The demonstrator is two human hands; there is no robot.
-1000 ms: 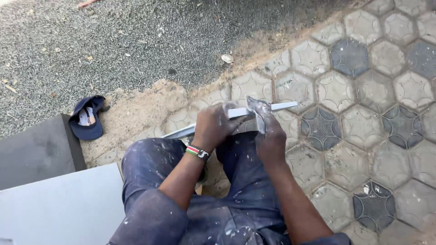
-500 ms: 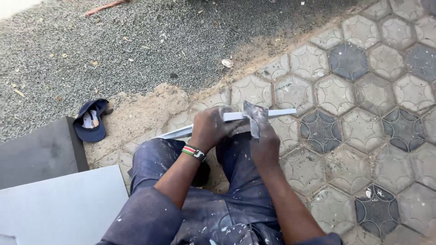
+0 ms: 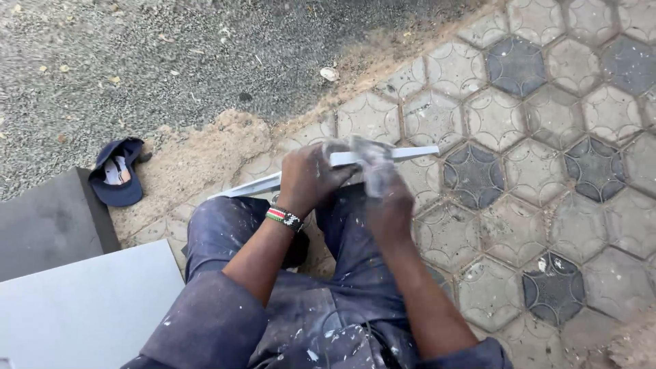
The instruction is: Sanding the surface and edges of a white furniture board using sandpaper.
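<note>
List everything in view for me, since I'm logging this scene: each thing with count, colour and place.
strip: one, pale grey-white, long and narrow, held across the knees
abrasive sheet: one, grey, blurred, pressed on the strip
cap: one, dark blue, on sandy ground at left
dark panel: one, dark grey, far left
pale panel: one, light grey, lower left
paving: hexagonal blocks, pale and dark grey, right side
gravel: grey, top left
bracelet: one, beaded, multicoloured, left wrist
trousers: dark blue, paint-flecked
left hand: grip on the strip
right hand: grip on the abrasive sheet
</note>
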